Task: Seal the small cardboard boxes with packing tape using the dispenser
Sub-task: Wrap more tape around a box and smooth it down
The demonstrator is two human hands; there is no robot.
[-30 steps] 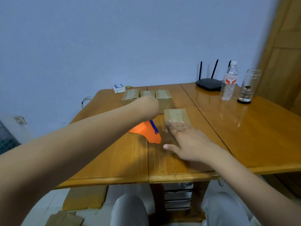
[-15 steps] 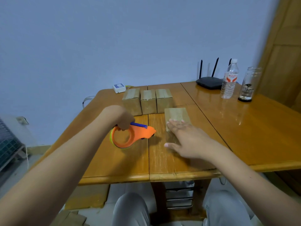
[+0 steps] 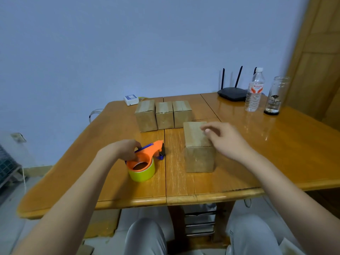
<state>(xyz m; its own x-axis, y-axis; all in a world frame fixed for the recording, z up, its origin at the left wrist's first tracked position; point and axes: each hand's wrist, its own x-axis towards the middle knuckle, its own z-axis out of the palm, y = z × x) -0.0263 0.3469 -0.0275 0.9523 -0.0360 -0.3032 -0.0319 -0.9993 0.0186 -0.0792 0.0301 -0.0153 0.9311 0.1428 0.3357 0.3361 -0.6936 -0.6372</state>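
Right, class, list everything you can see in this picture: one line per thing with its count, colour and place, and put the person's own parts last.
Table: one, orange-brown wood, fills the middle of the view.
Row of boxes: three, brown cardboard, side by side at the table's far middle.
Near box: one, brown cardboard, alone in front of the row, on the right.
Tape dispenser: one, orange with blue parts and a yellow-green roll, on the table left of the near box.
White device: one, white with a blue top, far table edge.
Router: one, black, far right.
Water bottle: one, clear with a red label, beside the router.
Glass jar: one, clear, right of the bottle.
Left hand: grips the dispenser.
Right hand: over the near box, fingers loosely curled.
Legs: two, light grey trousers, below the table.
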